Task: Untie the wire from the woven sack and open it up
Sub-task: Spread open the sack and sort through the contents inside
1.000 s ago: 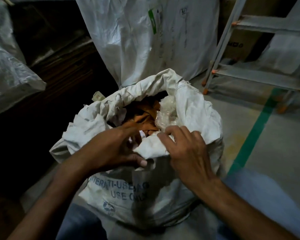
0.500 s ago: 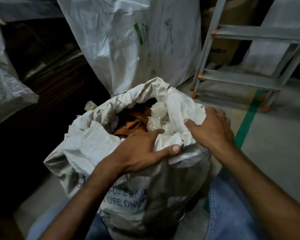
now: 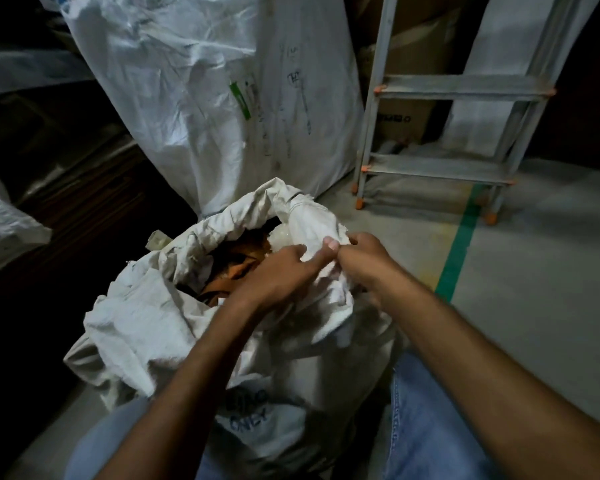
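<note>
Both hands pinch sack rim (right side).

White woven sack, blue print; orange-brown contents; green floor stripe; blue jeans.

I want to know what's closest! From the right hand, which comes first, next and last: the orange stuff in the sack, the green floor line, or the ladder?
From the right hand, in the head view:
1. Orange stuff, just to its left, inside the open woven sack.
2. Green floor line, to its right on the floor.
3. Ladder, up behind, farthest away.
</note>
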{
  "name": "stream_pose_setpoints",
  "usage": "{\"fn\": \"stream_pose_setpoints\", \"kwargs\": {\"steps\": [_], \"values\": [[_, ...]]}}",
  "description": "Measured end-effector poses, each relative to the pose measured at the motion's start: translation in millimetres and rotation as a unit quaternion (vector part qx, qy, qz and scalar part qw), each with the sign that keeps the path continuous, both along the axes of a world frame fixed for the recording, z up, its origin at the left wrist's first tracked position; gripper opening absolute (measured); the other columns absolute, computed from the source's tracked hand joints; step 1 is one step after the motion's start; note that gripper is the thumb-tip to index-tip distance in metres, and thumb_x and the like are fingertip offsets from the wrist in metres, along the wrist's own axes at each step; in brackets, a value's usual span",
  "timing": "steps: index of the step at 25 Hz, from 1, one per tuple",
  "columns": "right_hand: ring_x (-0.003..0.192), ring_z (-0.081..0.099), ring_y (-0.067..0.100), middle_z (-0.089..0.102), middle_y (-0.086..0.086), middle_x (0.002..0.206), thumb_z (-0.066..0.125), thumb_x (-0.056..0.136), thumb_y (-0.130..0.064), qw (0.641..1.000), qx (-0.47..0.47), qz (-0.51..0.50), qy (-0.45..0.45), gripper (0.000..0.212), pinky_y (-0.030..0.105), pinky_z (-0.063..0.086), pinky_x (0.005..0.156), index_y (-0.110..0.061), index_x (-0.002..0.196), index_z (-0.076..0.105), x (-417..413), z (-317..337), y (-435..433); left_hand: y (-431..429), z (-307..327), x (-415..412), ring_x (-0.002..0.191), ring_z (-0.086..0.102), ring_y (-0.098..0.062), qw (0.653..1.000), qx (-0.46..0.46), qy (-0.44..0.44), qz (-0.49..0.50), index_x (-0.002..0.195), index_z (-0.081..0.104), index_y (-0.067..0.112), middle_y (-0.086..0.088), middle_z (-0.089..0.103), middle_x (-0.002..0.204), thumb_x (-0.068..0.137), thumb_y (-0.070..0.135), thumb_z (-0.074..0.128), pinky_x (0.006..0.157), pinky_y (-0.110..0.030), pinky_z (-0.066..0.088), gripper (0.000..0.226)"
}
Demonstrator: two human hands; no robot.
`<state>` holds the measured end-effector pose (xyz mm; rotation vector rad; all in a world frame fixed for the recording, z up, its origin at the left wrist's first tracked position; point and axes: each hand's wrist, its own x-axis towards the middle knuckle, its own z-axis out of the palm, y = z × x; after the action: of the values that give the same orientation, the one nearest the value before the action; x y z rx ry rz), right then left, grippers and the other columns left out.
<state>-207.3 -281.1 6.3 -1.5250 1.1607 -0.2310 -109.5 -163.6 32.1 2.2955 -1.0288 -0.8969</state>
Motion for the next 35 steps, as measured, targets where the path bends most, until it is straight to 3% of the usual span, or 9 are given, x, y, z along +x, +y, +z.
{"fn": "stream_pose_setpoints", "kwargs": {"steps": [5,9,12,15,19,23,27,30,35], "values": [[0.097,0.064,0.018,0.069,0.009,0.121,0.052,0.098,-0.004,0.971,-0.063,0.230,0.016,0.035,0.037,0.061,0.081,-0.016,0.128,0.065,-9.3,12.5,-39.7,21.6,-25.7,-27.7,0.086,0.063,-0.023,0.977,0.071,-0.197,-0.049,0.107,0.057,0.020,-0.002,0.067,0.096,0.080,0.091,0.042,0.073,-0.035,0.052,0.077],[0.140,0.029,0.025,0.025,-0.001,0.156,0.077,0.074,-0.018,0.701,-0.515,0.475,0.131,0.100,0.042,0.036,0.111,-0.040,0.155,0.022,12.2,7.9,-45.6,55.0,-22.8,-16.5,0.083,0.060,-0.021,0.964,0.037,-0.254,-0.064,0.096,0.051,0.027,0.003,0.063,0.092,0.090,0.058,0.062,0.064,-0.035,0.045,0.033],[0.137,0.044,0.026,0.052,0.000,0.143,0.076,0.068,-0.035,0.556,-0.604,0.555,0.131,0.063,0.048,0.039,0.108,-0.038,0.127,0.056,63.7,6.5,-28.9,79.7,-7.1,8.7,0.089,0.064,-0.024,0.951,0.036,-0.302,-0.059,0.108,0.059,0.028,0.003,0.066,0.099,0.093,0.054,0.061,0.064,-0.033,0.045,0.031],[0.077,0.068,0.029,0.068,0.002,0.079,0.063,0.075,-0.037,0.531,-0.695,0.483,0.033,0.013,0.036,0.047,0.064,-0.025,0.079,0.062,90.1,10.9,-19.5,86.3,4.1,20.9,0.078,0.059,-0.023,0.936,0.108,-0.332,-0.030,0.094,0.055,0.023,0.003,0.058,0.083,0.097,0.062,0.050,0.054,-0.032,0.031,0.039],[0.051,0.059,0.032,0.060,0.009,0.067,0.069,0.072,-0.017,0.548,-0.755,0.356,-0.041,0.012,0.029,0.028,0.044,-0.014,0.070,0.058,66.2,-19.9,-25.6,57.1,-14.5,-11.9,0.092,0.059,-0.021,0.958,0.032,-0.284,0.035,0.116,0.050,0.025,0.002,0.058,0.105,0.080,0.082,0.057,0.073,-0.038,0.049,0.068],[0.071,0.063,0.027,0.060,0.004,0.084,0.072,0.070,-0.023,0.575,-0.668,0.466,0.071,0.021,0.032,0.031,0.051,-0.018,0.087,0.059,41.7,-10.4,-28.5,54.9,-54.0,-24.9,0.091,0.056,-0.030,0.900,0.010,-0.431,0.060,0.122,0.045,0.016,-0.006,0.054,0.111,0.085,0.016,0.062,0.064,-0.041,0.042,0.041],[0.101,0.060,0.019,0.057,-0.006,0.113,0.069,0.070,-0.033,0.622,-0.535,0.558,0.126,0.033,0.036,0.052,0.069,-0.031,0.103,0.063,43.6,38.9,-37.5,70.6,-80.3,-19.4,0.081,0.055,-0.030,0.810,-0.085,-0.573,-0.087,0.110,0.059,0.015,-0.010,0.058,0.100,0.085,0.009,0.055,0.056,-0.041,0.044,0.026],[0.125,0.048,0.015,0.048,-0.009,0.143,0.083,0.069,-0.031,0.560,-0.517,0.632,0.139,0.082,0.039,0.050,0.095,-0.041,0.140,0.045,57.9,29.0,-24.3,72.4,-86.9,-30.3,0.079,0.057,-0.028,0.768,-0.103,-0.617,-0.136,0.111,0.067,0.014,-0.007,0.064,0.101,0.088,0.011,0.056,0.058,-0.039,0.042,0.026],[0.087,0.051,0.015,0.065,-0.008,0.096,0.070,0.074,-0.037,0.532,-0.563,0.615,0.146,0.034,0.034,0.045,0.068,-0.032,0.107,0.063,51.9,10.3,-23.0,82.6,-57.0,-20.0,0.110,0.057,-0.022,0.927,-0.013,-0.369,-0.073,0.135,0.056,0.032,0.003,0.057,0.131,0.083,0.047,0.073,0.079,-0.039,0.054,0.057]]}}
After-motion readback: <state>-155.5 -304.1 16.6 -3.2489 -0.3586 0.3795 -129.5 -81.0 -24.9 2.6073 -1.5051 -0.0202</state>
